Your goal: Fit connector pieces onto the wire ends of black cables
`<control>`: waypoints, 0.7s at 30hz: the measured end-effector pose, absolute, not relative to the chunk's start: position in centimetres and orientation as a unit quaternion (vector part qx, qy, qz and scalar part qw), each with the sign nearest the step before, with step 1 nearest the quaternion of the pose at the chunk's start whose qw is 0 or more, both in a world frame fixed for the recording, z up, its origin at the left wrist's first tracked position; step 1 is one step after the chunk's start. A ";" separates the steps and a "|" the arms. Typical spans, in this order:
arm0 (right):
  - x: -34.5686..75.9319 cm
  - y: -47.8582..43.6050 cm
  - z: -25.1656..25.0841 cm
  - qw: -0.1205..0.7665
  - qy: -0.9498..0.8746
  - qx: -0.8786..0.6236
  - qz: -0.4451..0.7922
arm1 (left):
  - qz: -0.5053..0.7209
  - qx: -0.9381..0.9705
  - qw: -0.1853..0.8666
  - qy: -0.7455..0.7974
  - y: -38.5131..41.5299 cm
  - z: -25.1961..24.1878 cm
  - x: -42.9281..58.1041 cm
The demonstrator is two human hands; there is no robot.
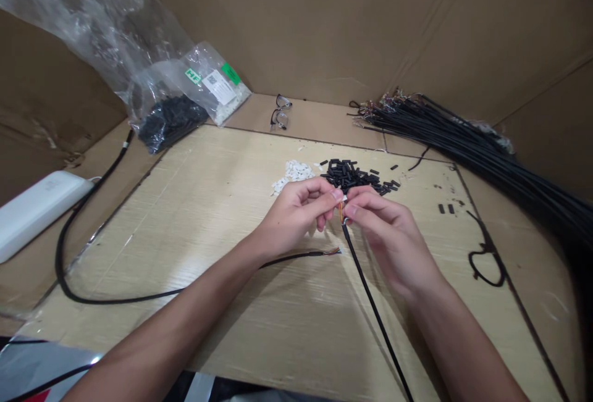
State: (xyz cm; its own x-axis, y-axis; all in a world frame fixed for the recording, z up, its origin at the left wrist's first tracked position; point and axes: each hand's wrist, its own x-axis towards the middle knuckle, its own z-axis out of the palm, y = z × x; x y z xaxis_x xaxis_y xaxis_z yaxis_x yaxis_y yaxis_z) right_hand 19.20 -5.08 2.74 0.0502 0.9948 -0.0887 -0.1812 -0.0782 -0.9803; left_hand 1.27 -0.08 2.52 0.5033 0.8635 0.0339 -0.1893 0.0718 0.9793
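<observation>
My left hand (309,207) pinches a small white connector (343,197) between thumb and forefinger. Coloured wires (341,210) run from it down into a black cable (365,284), which slants toward the front edge of the board. My right hand (382,220) is closed on those wires, thumb against fingers, just above the cable's black sheath. A second black cable (296,257) passes under my left forearm, its bare coloured wire ends lying on the board below my hands. Just beyond my fingers are a pile of short black sleeves (354,173) and a pile of small white connectors (296,171).
A thick bundle of black cables (463,136) lies at the right. Clear plastic bags (185,93) with black and white parts stand back left. Eyeglasses (280,115) rest near the cardboard wall (301,25). A white box (41,207) is at the left, a looped black strip (486,260) at the right.
</observation>
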 end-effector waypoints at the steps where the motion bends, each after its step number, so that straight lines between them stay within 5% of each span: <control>1: 19.2 -5.1 2.7 0.535 -0.413 -0.486 0.554 | 0.396 0.556 0.665 0.304 0.0 2.5 1.3; 7: 19.1 -5.1 2.3 0.545 -0.449 -0.488 0.514 | 0.405 0.559 0.654 0.309 0.0 2.3 1.2; 21: 18.2 -5.9 2.6 0.521 -0.677 -0.512 0.092 | 0.415 0.556 0.637 0.336 -0.1 2.3 1.4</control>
